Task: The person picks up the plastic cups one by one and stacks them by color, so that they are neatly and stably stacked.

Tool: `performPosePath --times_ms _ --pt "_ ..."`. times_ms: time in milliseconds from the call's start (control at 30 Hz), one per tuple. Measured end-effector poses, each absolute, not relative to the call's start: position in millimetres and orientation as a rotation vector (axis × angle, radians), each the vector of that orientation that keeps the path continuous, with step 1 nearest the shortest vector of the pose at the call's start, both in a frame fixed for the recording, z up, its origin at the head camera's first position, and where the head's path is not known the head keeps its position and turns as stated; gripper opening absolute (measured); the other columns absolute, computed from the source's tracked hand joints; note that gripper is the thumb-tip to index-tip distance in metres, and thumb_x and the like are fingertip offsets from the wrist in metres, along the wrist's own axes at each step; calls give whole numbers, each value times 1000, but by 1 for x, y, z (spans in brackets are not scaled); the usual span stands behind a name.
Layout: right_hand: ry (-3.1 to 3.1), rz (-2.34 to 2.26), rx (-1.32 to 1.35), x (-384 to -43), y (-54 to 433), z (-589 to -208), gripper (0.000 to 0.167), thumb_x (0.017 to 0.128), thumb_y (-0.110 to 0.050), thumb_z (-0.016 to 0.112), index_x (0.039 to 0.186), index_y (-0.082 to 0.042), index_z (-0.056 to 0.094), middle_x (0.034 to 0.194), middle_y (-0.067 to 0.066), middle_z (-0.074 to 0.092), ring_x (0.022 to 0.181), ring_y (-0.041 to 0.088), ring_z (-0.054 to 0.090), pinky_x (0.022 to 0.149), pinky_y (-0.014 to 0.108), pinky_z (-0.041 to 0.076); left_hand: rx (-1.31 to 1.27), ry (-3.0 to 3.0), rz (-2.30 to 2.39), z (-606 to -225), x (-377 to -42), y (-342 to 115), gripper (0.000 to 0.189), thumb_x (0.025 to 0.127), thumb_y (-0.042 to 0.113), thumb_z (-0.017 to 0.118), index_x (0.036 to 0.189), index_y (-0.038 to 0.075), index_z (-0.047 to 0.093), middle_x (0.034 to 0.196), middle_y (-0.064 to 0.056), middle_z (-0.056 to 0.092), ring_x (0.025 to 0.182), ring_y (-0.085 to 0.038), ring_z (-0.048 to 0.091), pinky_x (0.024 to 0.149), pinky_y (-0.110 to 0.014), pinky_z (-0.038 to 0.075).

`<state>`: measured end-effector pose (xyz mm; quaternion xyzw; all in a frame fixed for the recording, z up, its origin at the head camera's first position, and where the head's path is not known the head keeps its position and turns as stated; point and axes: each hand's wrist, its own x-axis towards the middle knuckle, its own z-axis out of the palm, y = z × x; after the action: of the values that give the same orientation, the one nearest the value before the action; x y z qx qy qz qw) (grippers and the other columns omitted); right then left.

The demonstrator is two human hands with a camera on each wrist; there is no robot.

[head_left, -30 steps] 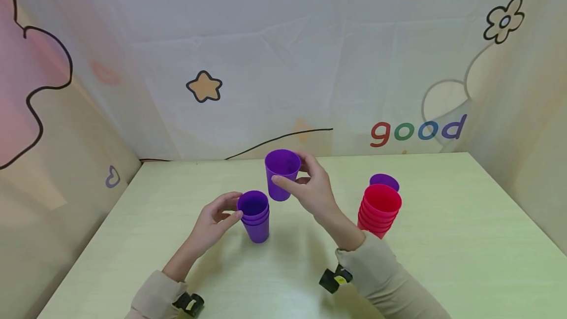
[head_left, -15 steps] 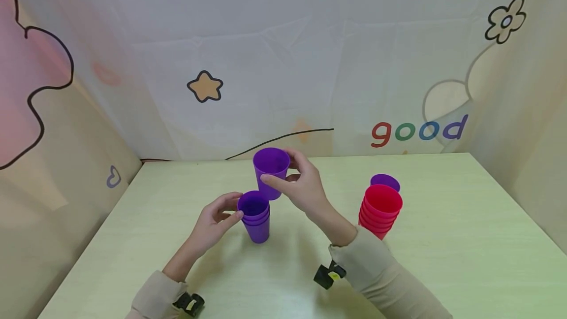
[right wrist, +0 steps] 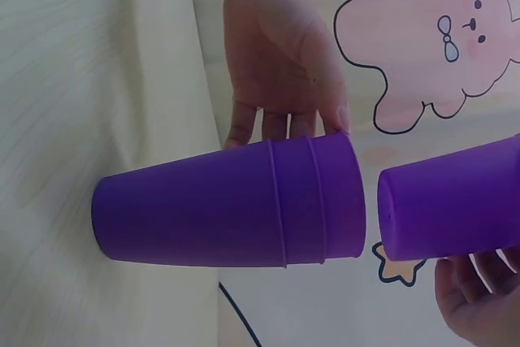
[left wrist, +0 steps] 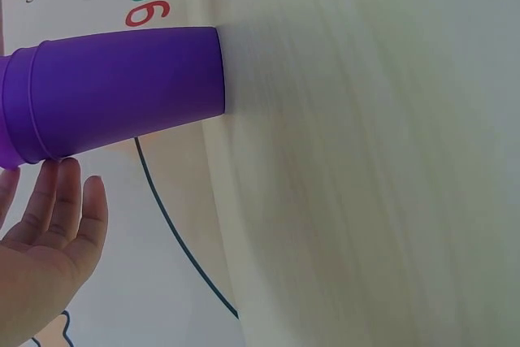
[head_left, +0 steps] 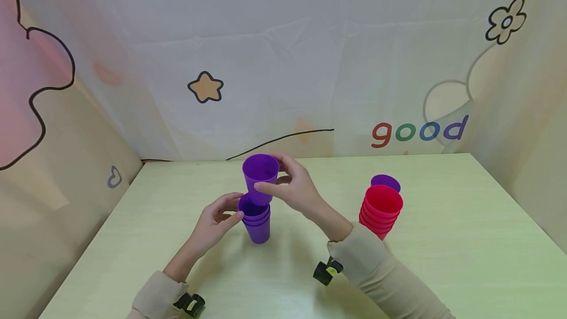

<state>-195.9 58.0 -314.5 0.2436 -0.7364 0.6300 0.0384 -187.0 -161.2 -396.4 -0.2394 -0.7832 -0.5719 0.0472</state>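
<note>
A stack of nested purple cups (head_left: 259, 233) stands upright on the table near the middle. My left hand (head_left: 214, 223) holds its rim from the left, thumb in front and fingers behind. Directly over it my right hand (head_left: 299, 188) grips a single purple cup (right wrist: 447, 205) from the right side. That cup is upright, mouth upward. In the right wrist view a small gap separates its base from the top rim of the stack (right wrist: 187, 217). Fingers of the left hand (left wrist: 53, 241) lie beside the stack in the left wrist view.
A stack of red cups (head_left: 382, 208) stands to the right, beyond my right forearm, which hides its base. Behind it shows the rim of another purple cup (head_left: 386, 181). A printed curtain (head_left: 248, 63) rises at the table's (head_left: 465, 240) far edge.
My right hand has carried its purple cup leftward, then lowered it over the purple stack. The left hand and the stack have stayed in place.
</note>
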Motion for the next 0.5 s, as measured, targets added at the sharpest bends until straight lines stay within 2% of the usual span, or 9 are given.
performPosePath --times_ms 500 --pt "-2307 1913 916 -203 54 -325 53 77 -12 72 124 -6 49 111 6 57 97 17 54 82 36 46 -702 -2405 -1751 -395 -185 -162 36 88 6 58 123 -1 50 105 -17 59 97 -17 55 80 -30 48"
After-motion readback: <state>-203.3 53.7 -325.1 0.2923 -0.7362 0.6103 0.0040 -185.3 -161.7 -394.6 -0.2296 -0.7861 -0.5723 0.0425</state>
